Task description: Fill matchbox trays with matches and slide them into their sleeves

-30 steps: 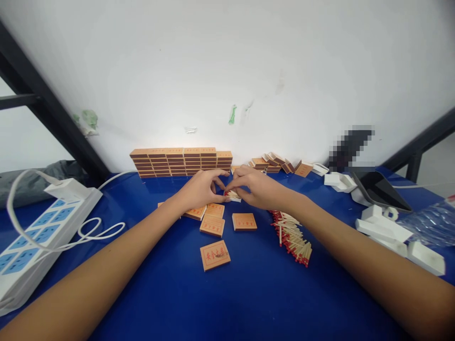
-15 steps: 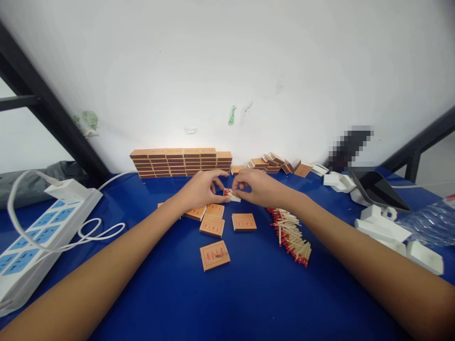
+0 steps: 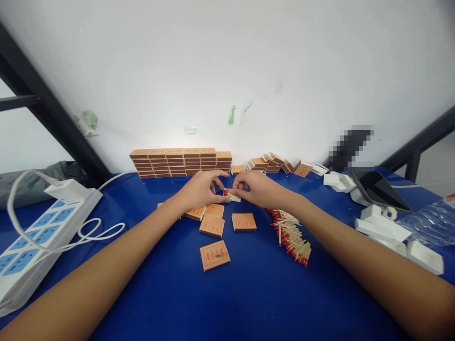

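Observation:
Between my hands lies a small white matchbox tray [image 3: 234, 199] with red-tipped matches [image 3: 229, 193] in it. My left hand [image 3: 199, 188] grips the tray's left end between thumb and fingers. At the other end, my right hand [image 3: 256, 187] is closed, its thumb and fingertips pressed together on the matches; the exact grip is partly hidden. Beneath my right wrist spreads a heap of loose matches [image 3: 289, 237]. Several closed orange matchboxes [image 3: 244, 221] lie on the blue table [image 3: 249, 293] nearer to me, some partly behind my left wrist.
Stacked matchboxes [image 3: 174, 163] line the wall at back left. Emptied-looking matchbox sleeves [image 3: 275, 163] lean in a pile to the right of them. White trays [image 3: 382, 225], a phone [image 3: 380, 188] and clear plastic [image 3: 426, 220] occupy the right side; a power strip [image 3: 46, 232] with cables occupies the left.
Almost nothing differs. My right fingers have shifted very slightly at the tray, while my left hand and the tray stay in place.

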A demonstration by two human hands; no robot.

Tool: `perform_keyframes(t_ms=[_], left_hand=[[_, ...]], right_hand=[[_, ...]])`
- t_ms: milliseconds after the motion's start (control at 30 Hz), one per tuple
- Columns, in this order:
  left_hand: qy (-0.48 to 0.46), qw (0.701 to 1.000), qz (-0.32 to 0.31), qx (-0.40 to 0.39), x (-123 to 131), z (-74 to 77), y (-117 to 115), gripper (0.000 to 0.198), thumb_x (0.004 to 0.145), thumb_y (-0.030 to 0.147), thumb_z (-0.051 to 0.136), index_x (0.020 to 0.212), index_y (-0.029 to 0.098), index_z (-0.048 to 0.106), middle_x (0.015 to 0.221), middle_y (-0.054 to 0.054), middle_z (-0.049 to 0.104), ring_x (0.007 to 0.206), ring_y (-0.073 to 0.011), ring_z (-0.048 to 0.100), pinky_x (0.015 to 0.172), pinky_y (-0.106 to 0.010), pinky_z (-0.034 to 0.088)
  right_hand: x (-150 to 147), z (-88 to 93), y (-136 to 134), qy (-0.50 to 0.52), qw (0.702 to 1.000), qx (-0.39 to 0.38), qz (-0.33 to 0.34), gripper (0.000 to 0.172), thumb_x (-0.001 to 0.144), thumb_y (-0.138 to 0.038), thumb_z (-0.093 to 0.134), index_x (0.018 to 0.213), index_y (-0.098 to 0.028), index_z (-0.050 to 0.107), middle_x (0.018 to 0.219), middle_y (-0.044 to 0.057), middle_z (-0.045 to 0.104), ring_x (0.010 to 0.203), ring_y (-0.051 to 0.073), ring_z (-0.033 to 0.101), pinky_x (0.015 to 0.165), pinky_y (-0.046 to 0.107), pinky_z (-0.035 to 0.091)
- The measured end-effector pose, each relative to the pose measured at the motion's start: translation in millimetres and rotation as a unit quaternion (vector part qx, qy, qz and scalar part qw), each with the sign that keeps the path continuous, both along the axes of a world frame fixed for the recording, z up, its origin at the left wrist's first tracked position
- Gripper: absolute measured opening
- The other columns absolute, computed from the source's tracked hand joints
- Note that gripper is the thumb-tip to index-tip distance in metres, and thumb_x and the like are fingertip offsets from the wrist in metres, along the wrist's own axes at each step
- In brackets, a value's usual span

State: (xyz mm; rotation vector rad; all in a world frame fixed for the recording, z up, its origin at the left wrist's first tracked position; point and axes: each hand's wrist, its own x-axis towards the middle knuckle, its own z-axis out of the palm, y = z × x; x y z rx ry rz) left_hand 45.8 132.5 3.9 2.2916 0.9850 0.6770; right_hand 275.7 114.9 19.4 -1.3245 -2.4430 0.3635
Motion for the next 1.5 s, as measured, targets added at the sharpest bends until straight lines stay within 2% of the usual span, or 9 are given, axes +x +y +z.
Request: perform_keyframes(t_ms=[233,467,533,667,867,1067,1333,1500], left_hand=[[0.001,1.000,0.001,-0.002,0,1.1,-1,0.070,0.077,0.040,0.093,0.139,0.019,0.066,0.101,-0.006,0.082,0.074,-0.0177,0.072,0.070,-0.031,0.056],[0.003,1.000,0.007,-0.007,1,1.0,-1,0.069,0.076,0.037,0.093,0.138,0.020,0.067,0.102,-0.006,0.082,0.074,-0.0174,0.070,0.069,-0.031,0.055],[0.004,1.000,0.008,-0.012,1,1.5,-1,0.071,0.076,0.036,0.093,0.139,0.019,0.066,0.102,-0.006,0.082,0.072,-0.0164,0.069,0.069,-0.031,0.055],[0.005,1.000,0.015,-0.020,0,2.8,-2,0.069,0.076,0.038,0.094,0.137,0.020,0.068,0.101,-0.005,0.081,0.072,-0.0159,0.069,0.069,-0.031,0.055],[0.011,1.000,0.018,-0.016,1,3.0,-1,0.055,0.074,0.040,0.094,0.120,0.018,0.074,0.096,-0.005,0.080,0.072,-0.0165,0.068,0.067,-0.031,0.053],[0.009,1.000,0.005,-0.002,0,0.7,1,0.045,0.075,0.040,0.093,0.111,0.019,0.076,0.093,-0.004,0.079,0.074,-0.0167,0.068,0.068,-0.031,0.053],[0.009,1.000,0.006,0.006,-1,-2.2,3,0.044,0.075,0.040,0.094,0.110,0.019,0.076,0.094,-0.003,0.080,0.072,-0.0157,0.068,0.067,-0.030,0.053],[0.010,1.000,0.005,0.005,0,-0.5,2,0.045,0.076,0.038,0.094,0.112,0.019,0.075,0.093,-0.003,0.079,0.075,-0.0163,0.069,0.068,-0.031,0.054]], right_hand=[[4,-2.2,4,-0.003,1.000,-0.001,0.022,0.008,0.093,-0.019,0.068,0.087,-0.018,0.072,0.081,0.004,0.070,0.071,0.016,0.057,0.067,0.031,0.038],[10,3.9,8,0.014,0.998,-0.017,0.067,0.012,0.093,-0.018,0.065,0.094,-0.019,0.078,0.084,0.004,0.070,0.073,0.015,0.056,0.070,0.031,0.041],[20,9.3,14,0.030,0.999,-0.007,0.043,0.014,0.094,-0.022,0.065,0.095,-0.020,0.079,0.084,0.004,0.071,0.073,0.016,0.056,0.070,0.032,0.042],[49,17.7,29,0.015,0.997,0.030,-0.070,0.015,0.093,-0.026,0.065,0.090,-0.019,0.077,0.078,0.004,0.070,0.067,0.016,0.055,0.066,0.033,0.040],[79,17.6,33,-0.042,0.987,-0.019,-0.151,0.014,0.090,-0.030,0.070,0.084,-0.020,0.077,0.069,0.003,0.066,0.064,0.017,0.055,0.063,0.033,0.037],[85,18.5,31,-0.045,0.990,-0.043,-0.129,0.022,0.089,-0.040,0.071,0.092,-0.020,0.080,0.073,0.003,0.069,0.065,0.017,0.055,0.063,0.032,0.038],[84,17.2,31,-0.090,0.987,-0.063,-0.120,0.026,0.092,-0.044,0.064,0.087,-0.020,0.073,0.081,0.006,0.072,0.072,0.020,0.058,0.067,0.033,0.041],[82,13.3,33,-0.090,0.986,-0.067,-0.122,0.016,0.090,-0.034,0.061,0.086,-0.020,0.069,0.084,0.008,0.073,0.075,0.021,0.060,0.068,0.034,0.043]])
